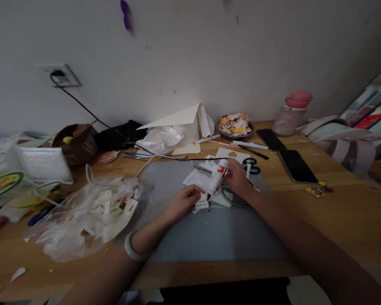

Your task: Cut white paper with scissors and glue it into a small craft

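Observation:
My right hand is closed round a white hot glue gun with a red-orange label, its nozzle pointing down to the left. Just under the nozzle is a small white piece with rows of dark marks, perhaps folded paper, pinched in the fingers of my left hand. Whether the nozzle touches it I cannot tell. Beneath both hands lies a grey cutting mat. Black-handled scissors rest beyond my right hand, and white paper scraps lie around the glue gun.
On the left a clear plastic bag holds paper scraps. Toward the wall stand folded cream card, a bowl of printed cutouts and a pink bottle. Two phones lie at the right. A dark cord crosses behind the mat.

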The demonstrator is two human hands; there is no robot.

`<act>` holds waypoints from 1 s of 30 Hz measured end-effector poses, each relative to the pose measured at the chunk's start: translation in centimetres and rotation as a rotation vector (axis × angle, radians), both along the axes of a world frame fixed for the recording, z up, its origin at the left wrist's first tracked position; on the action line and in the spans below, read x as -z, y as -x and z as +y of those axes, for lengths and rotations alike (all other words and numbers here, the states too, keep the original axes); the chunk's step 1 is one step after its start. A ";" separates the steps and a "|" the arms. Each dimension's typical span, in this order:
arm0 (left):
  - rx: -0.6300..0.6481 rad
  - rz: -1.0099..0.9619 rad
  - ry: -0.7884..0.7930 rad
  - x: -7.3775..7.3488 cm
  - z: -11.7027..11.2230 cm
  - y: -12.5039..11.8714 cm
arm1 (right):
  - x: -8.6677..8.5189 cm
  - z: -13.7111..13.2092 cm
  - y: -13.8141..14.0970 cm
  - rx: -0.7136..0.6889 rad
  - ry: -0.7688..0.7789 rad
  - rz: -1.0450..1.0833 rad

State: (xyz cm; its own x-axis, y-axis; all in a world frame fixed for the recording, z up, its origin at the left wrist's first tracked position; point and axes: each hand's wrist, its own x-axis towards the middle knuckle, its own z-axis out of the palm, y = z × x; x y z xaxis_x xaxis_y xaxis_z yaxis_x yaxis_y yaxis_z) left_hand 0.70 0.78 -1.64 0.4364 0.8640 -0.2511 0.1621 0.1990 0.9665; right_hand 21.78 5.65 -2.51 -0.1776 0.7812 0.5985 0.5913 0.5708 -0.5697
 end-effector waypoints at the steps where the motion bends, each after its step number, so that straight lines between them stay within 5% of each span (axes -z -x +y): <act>1: -0.002 -0.001 0.000 0.0 0.0 0.0 | 0.0 0.0 0.0 0.002 -0.002 0.003; 30: -0.076 -0.089 0.052 0.2 0.1 -0.1 | 0.2 -0.2 0.0 0.021 -0.198 0.026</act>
State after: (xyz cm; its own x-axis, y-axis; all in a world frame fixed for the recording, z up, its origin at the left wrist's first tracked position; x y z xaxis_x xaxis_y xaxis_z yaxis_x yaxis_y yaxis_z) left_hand 0.76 0.89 -1.88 0.3925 0.8824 -0.2595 0.0589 0.2575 0.9645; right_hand 21.78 5.44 -2.66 -0.1452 0.6509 0.7451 0.5906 0.6613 -0.4625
